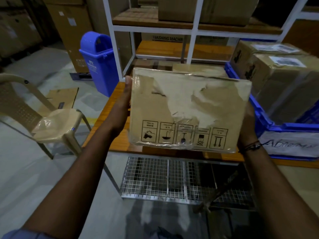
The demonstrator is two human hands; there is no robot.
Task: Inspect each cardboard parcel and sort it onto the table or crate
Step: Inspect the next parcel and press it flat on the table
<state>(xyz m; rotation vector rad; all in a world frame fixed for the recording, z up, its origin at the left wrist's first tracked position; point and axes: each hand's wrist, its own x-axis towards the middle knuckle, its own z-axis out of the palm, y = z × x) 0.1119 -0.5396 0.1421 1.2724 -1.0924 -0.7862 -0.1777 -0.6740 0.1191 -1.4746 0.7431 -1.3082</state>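
dim, soft blur, bowed edges

Crate label (290, 144), apparently partly off-frame

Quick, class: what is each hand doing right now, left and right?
Left hand: grips the cardboard parcel by its left edge.
Right hand: holds the parcel's right edge, fingers hidden behind it.

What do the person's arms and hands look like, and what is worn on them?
Both forearms are bare, and the left hand and right hand have no gloves. A blue-grey sleeve shows at the left upper arm. Thin dark cords are tied round the right wrist.
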